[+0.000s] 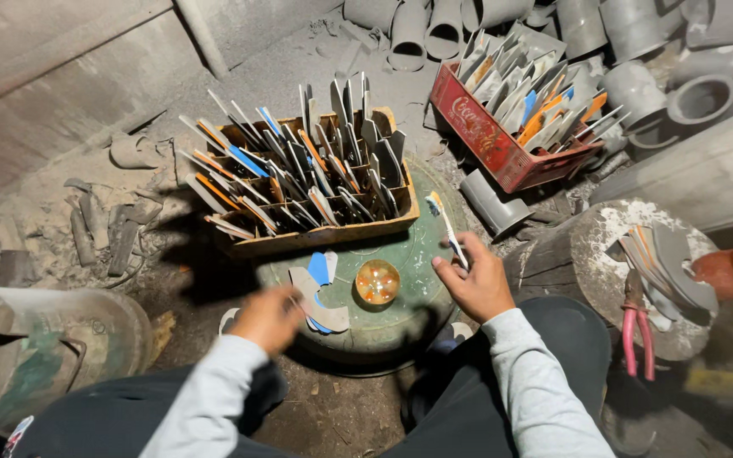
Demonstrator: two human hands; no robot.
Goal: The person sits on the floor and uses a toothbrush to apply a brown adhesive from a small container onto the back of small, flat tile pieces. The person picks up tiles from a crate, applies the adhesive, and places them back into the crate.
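Head view: right hand grip pinching blade blank; left hand blurred, grip unclear.

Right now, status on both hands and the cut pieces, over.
Right hand has a grip on one thin flat strip, raised. Left hand blurred, at curved grey pieces on the round green stand. Orange bowl between hands.

Dusty workshop: pliers, pipe offcuts
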